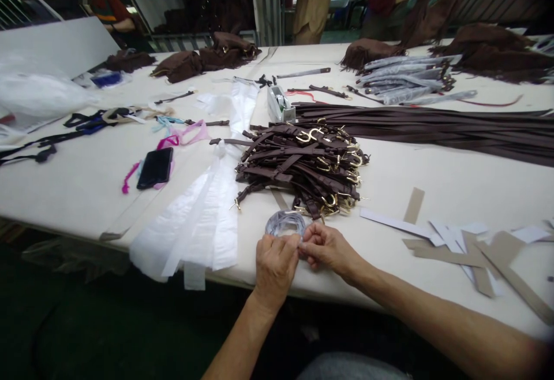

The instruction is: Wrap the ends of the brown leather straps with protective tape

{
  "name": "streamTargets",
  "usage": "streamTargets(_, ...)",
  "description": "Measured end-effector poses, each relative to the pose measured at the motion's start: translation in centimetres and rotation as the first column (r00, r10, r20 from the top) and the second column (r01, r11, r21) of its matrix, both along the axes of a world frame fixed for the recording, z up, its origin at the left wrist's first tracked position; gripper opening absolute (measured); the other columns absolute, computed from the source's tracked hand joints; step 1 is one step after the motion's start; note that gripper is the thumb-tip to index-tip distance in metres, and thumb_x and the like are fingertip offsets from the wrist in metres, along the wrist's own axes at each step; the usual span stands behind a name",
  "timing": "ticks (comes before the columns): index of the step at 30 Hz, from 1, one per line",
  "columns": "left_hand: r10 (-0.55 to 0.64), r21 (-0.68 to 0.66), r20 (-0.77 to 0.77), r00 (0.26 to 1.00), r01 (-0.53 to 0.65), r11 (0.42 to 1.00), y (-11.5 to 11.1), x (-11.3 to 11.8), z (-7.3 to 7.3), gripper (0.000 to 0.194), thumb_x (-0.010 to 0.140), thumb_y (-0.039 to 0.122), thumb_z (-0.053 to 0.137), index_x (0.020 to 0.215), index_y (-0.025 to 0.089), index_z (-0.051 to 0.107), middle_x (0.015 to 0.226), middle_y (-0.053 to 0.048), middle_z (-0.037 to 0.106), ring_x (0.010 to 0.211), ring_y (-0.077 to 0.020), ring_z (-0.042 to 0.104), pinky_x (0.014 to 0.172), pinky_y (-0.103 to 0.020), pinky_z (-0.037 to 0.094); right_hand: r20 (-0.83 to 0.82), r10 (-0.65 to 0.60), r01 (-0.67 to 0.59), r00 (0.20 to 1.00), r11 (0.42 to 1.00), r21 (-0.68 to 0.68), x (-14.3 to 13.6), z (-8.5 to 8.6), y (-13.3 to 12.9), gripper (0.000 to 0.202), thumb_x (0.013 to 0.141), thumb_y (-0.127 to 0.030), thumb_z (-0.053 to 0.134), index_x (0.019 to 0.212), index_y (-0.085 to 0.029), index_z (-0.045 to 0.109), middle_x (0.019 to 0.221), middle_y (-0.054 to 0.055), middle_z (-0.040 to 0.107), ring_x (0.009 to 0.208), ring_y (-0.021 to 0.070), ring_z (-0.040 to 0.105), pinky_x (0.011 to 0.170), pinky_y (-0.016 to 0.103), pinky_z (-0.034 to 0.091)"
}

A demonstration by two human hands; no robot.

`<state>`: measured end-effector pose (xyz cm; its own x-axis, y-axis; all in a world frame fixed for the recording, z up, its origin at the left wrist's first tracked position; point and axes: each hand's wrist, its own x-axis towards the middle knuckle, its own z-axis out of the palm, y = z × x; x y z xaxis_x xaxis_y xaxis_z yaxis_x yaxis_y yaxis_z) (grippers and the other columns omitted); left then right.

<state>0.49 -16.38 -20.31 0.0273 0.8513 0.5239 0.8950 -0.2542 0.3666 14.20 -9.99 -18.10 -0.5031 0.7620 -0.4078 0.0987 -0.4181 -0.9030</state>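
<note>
A greyish coil (272, 222), apparently a strap wound up in clear plastic, lies at the near edge of the table. My left hand (276, 264) is closed on its near side. Against the right side of the coil, my right hand (322, 246) pinches with thumb and forefinger; fingers hide the exact spot it grips. Just beyond the coil sits a pile of dark brown straps (298, 157) with gold-coloured hooks and buckles. White plastic sleeves (194, 224) are spread to the left of my hands and hang over the table edge.
A tape dispenser (279, 104) stands behind the pile. Long brown strips (433, 129) stretch rightward. Card strips (459, 253) lie scattered at right, a phone (154, 168) at left. Plastic-wrapped straps (407, 77) and brown fringed bags (489, 51) lie farther back. Co-workers stand across the table.
</note>
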Motion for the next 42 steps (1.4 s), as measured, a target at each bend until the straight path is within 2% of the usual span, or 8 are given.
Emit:
streamTargets(10, -0.014, 0.0, 0.062, 0.998, 0.014, 1.0, 0.5, 0.1, 0.2, 0.016, 0.078, 0.014, 0.058, 0.093, 0.018, 0.062, 0.085, -0.004, 0.068, 0.072, -0.02, 0.056, 0.067, -0.033, 0.043, 0.173, -0.015, 0.007, 0.985, 0.999, 0.05, 0.0, -0.1, -0.2, 0.027, 0.069, -0.027, 0.062, 0.071, -0.021, 0.036, 0.043, -0.008, 0.054, 0.036, 0.0093, 0.049, 0.036, 0.019, 0.039)
streamTargets(19, -0.043, -0.054, 0.206, 0.978, 0.055, 0.997, 0.8, 0.1, 3.7, 0.021, 0.077, 0.014, 0.06, 0.098, 0.018, 0.061, 0.088, -0.004, 0.068, 0.081, -0.0193, 0.054, 0.07, -0.031, 0.046, 0.315, -0.032, -0.083, 0.948, 0.935, 0.344, 0.6, 3.7, 0.0, 0.017, 0.072, -0.021, 0.059, 0.07, -0.02, 0.041, 0.052, -0.006, 0.055, 0.045, 0.0115, 0.059, 0.037, 0.016, 0.039)
streamTargets(23, -0.091, 0.014, 0.139, 0.986, 0.09, 0.996, 0.9, 0.5, 4.5, 0.02, 0.078, 0.015, 0.058, 0.098, 0.017, 0.061, 0.091, -0.005, 0.067, 0.08, -0.0201, 0.054, 0.073, -0.035, 0.046, 0.333, -0.039, -0.123, 0.942, 0.884, 0.452, 1.4, 4.3, 0.0, 0.017, 0.074, -0.023, 0.059, 0.069, -0.02, 0.043, 0.051, -0.007, 0.053, 0.043, 0.0111, 0.059, 0.038, 0.016, 0.039)
streamTargets(26, -0.055, -0.053, 0.249, 0.967, 0.071, 0.996, 0.7, 0.7, 5.2, 0.021, 0.079, 0.019, 0.059, 0.1, 0.018, 0.062, 0.092, -0.005, 0.067, 0.082, -0.0197, 0.055, 0.075, -0.034, 0.046, 0.29, -0.081, -0.078, 0.954, 0.863, 0.499, 1.9, 4.3, -0.2, 0.022, 0.076, -0.028, 0.061, 0.069, -0.02, 0.042, 0.052, -0.006, 0.052, 0.042, 0.0111, 0.059, 0.036, 0.017, 0.038)
streamTargets(29, 0.085, -0.274, 0.564, 0.822, 0.089, 0.957, 0.4, 0.9, 5.9, 0.024, 0.077, 0.027, 0.063, 0.1, 0.018, 0.063, 0.089, -0.005, 0.066, 0.08, -0.0171, 0.057, 0.071, -0.029, 0.046, 0.176, -0.097, 0.004, 0.98, 0.884, 0.467, 2.1, 4.5, -0.5, 0.027, 0.076, -0.033, 0.062, 0.07, -0.021, 0.038, 0.056, -0.005, 0.053, 0.047, 0.0123, 0.06, 0.037, 0.018, 0.042)
streamTargets(34, 0.242, -0.3, 0.946, 0.215, 0.304, 0.904, 0.2, 1.8, 6.6, 0.028, 0.072, 0.03, 0.068, 0.095, 0.015, 0.062, 0.079, -0.003, 0.065, 0.062, -0.0091, 0.053, 0.057, -0.02, 0.04, -0.174, -0.066, 0.115, 0.983, 0.949, 0.292, 2.0, 5.4, -0.7, 0.034, 0.072, -0.034, 0.067, 0.069, -0.02, 0.036, 0.059, -0.006, 0.052, 0.053, 0.0094, 0.056, 0.05, 0.023, 0.048)
streamTargets(36, 0.261, -0.267, 0.963, 0.062, 0.289, 0.919, 0.2, 2.2, 6.8, 0.03, 0.069, 0.029, 0.07, 0.094, 0.014, 0.062, 0.078, -0.003, 0.065, 0.06, -0.0082, 0.052, 0.055, -0.02, 0.039, -0.243, -0.062, 0.124, 0.968, 0.961, 0.248, 1.9, 5.8, -0.7, 0.035, 0.071, -0.034, 0.069, 0.068, -0.019, 0.038, 0.059, -0.006, 0.051, 0.053, 0.0084, 0.054, 0.052, 0.023, 0.047)
streamTargets(42, 0.255, -0.265, 0.964, 0.071, 0.269, 0.926, -0.5, 2.8, 7.8, 0.029, 0.071, 0.03, 0.069, 0.094, 0.013, 0.064, 0.073, -0.001, 0.063, 0.056, -0.0057, 0.047, 0.053, -0.019, 0.035, -0.244, -0.069, 0.114, 0.967, 0.978, 0.175, 2.2, 6.2, -0.9, 0.04, 0.066, -0.041, 0.072, 0.069, -0.019, 0.039, 0.062, -0.006, 0.052, 0.054, 0.0091, 0.055, 0.052, 0.024, 0.048)
